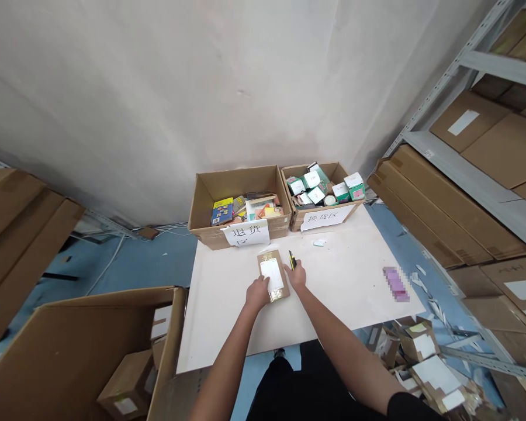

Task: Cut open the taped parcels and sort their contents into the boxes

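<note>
Pale, bare wall (245,88) backs a smooth white table (223,327), where a flat brown cardboard parcel (280,294) lies, glossily taped, its white label (272,273) too small to read. From it, at eleven o'clock, an open carton (279,228) is hand-lettered 退货区; at one, a second carton (296,221) reads 换货区. Hands apart: the left hand (258,293) touches the parcel at eight o'clock, grip unclear; the right hand (296,275), at three, clasps a yellow-and-black cutter (293,260)

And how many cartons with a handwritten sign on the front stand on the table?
2, side by side at the far edge of the table: the left carton contains printed items, the right carton white-and-green boxes. None seems hidden.
</note>
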The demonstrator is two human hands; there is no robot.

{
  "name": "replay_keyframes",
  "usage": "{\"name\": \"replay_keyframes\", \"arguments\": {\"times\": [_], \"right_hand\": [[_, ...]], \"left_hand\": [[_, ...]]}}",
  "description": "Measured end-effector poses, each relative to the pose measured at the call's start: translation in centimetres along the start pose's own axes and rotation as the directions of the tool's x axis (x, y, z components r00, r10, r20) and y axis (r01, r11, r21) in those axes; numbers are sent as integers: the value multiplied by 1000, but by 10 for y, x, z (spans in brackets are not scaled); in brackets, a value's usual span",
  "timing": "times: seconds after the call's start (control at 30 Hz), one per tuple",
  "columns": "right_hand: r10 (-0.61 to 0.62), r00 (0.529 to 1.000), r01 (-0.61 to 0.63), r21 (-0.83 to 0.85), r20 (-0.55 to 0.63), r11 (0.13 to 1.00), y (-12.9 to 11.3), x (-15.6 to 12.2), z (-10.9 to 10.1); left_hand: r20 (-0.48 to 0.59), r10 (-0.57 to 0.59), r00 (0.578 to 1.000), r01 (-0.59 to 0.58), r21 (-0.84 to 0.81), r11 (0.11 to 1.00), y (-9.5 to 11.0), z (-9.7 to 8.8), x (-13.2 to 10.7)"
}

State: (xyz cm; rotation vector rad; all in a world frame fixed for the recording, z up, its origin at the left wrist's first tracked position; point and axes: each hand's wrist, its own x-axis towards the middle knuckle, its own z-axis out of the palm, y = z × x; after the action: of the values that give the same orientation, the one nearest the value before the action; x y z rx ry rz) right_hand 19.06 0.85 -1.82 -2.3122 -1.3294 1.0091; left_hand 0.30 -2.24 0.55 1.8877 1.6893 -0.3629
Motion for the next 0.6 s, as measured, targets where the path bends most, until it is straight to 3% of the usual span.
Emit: {"name": "replay_keyframes", "arguments": {"times": [0.07, 0.17, 0.3, 0.47, 0.6], "right_hand": [[40, 999, -39, -10, 12, 999, 18, -21, 6], [70, 991, -68, -21, 118, 997, 45, -49, 23], [71, 988, -69, -16, 137, 997, 58, -46, 26], [7, 999, 1, -154, 47, 988, 49, 6, -24], [74, 996, -80, -123, -58, 989, 55, 35, -62]], "left_hand": [[-29, 79, 997, -78, 34, 996, -4, -7, 5], [19, 123, 992, -123, 52, 991, -10, -6, 10], [-29, 78, 997, -76, 55, 996, -7, 15, 4], [-16, -3, 1000, 4, 17, 1000, 32, 43, -6], [37, 44, 998, -46, 44, 998, 70, 51, 3]]}}
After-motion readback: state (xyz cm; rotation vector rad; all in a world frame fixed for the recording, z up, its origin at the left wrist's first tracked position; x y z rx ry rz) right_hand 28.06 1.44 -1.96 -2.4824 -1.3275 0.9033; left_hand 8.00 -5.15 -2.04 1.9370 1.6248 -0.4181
